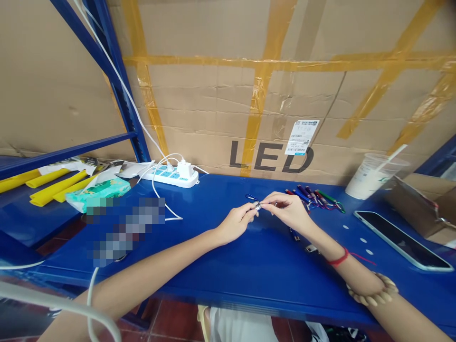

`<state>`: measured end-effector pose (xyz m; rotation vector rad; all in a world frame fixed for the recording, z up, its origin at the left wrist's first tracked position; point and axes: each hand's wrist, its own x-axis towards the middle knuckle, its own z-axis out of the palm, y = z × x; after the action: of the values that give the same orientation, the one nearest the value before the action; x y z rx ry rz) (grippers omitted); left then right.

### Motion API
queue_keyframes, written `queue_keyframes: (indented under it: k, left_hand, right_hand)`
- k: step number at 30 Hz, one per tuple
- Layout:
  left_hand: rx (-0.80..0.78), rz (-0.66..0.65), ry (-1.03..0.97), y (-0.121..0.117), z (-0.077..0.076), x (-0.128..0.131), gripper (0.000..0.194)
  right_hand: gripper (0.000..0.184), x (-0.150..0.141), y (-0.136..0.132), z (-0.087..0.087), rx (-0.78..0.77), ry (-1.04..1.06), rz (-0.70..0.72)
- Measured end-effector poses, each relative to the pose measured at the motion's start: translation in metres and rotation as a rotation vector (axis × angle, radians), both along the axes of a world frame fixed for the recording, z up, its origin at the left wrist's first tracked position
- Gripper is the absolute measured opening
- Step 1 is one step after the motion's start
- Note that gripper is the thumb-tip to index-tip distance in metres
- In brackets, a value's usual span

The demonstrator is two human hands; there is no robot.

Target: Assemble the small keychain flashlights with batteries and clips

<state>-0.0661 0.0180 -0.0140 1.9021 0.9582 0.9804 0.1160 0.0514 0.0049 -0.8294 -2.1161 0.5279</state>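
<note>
My left hand (pixel 235 223) is closed round a small silver metal cylinder (pixel 258 207), whose end shows between the fingertips. The fingers of my right hand (pixel 288 211) pinch together at that end; what exactly they grip is too small to make out. Just beyond the fingertips lies a blue carabiner clip (pixel 251 197). Behind my right hand is a group of slim coloured metal tubes (pixel 313 195), several with clips. A dark blue tube (pixel 294 234) and a small silver piece (pixel 311 248) lie beside my right forearm, partly hidden by it.
A white power strip (pixel 174 175) with cables sits at the back left, near a green packet (pixel 103 190) and yellow tubes (pixel 60 185). To the right are a phone (pixel 402 240), a plastic cup (pixel 366 178) and an open carton (pixel 420 204). A large cardboard box (pixel 199 104) stands behind.
</note>
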Motion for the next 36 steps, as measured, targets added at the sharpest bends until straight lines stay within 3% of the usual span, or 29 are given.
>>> queue_keyframes:
  k: [9,19,29,32,36]
  left_hand:
    - [0.187,0.04,-0.012,-0.005,0.002,-0.001,0.022]
    - [0.267,0.144,0.018,-0.003,0.0,-0.002,0.021]
    - [0.2,0.179,0.03,-0.004,0.005,0.0,0.022]
    - [0.171,0.239,0.015,-0.004,0.007,0.0,0.023]
    - [0.129,0.314,-0.066,-0.001,0.006,0.0,0.023]
  right_hand:
    - [0.069,-0.008,-0.007,-0.007,-0.039,0.087,-0.011]
    - [0.073,-0.013,-0.007,-0.009,-0.093,0.056,-0.08]
    - [0.076,-0.013,-0.007,-0.003,-0.122,0.11,-0.069]
    - [0.075,-0.002,-0.004,0.008,-0.073,0.146,-0.169]
    - [0.068,0.03,0.008,0.023,0.055,0.205,-0.464]
